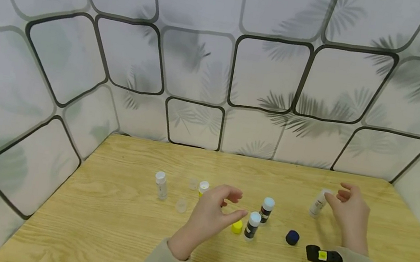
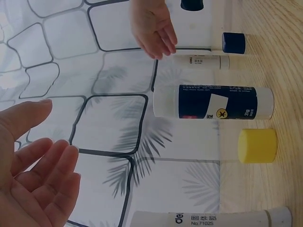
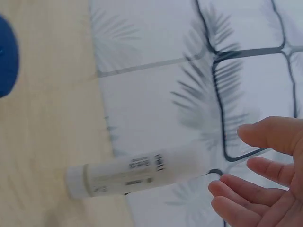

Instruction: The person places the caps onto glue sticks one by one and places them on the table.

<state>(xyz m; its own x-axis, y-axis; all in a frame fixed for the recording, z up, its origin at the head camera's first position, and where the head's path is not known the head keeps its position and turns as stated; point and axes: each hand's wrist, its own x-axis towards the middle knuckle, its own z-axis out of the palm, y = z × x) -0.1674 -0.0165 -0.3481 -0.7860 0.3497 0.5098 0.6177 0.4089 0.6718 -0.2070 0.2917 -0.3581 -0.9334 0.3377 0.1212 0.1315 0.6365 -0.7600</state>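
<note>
A white glue stick (image 1: 161, 186) stands leftmost, near two clear caps (image 1: 181, 206). The left hand (image 1: 209, 210) holds nothing, thumb and fingers apart. Then come a yellow cap (image 1: 237, 227), two upright navy-labelled glue sticks (image 1: 250, 231) and a navy cap (image 1: 292, 237); these loose caps are off, not yet on any stick. The right hand (image 1: 350, 215), fingers spread, grips nothing beside another white glue stick's (image 1: 317, 205) top.

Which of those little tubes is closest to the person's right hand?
The rightmost tube, white with dark print, right by the fingers of the right hand; the others all stand farther left, past the dark blue cap.
</note>
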